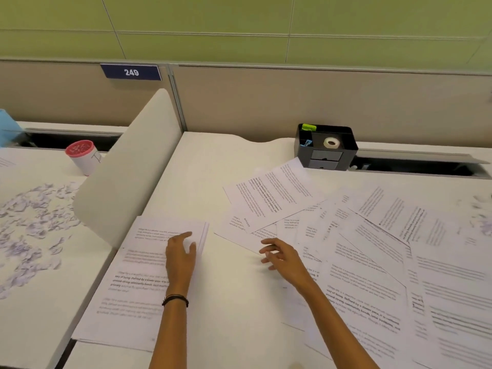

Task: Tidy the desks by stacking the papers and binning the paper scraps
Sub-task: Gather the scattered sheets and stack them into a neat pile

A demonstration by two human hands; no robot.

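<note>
A stack of printed papers [127, 283] lies at the left of the near desk. My left hand [181, 255] rests flat on its right edge, fingers spread. Loose printed sheets [372, 249] are fanned out over the right half of the desk, overlapping one another. My right hand [282, 255] hovers open at the near-left corner of that spread, fingertips at the edge of the lowest sheet, holding nothing. Torn paper scraps [32, 225] cover the neighbouring desk on the left; a few more scraps [482, 219] lie at the far right.
A white curved divider [127, 166] separates the two desks. A black desk organiser [327, 147] with a tape roll stands at the back. A white cup with a red lid [82, 155] sits on the left desk. Cable troughs run along the rear partition.
</note>
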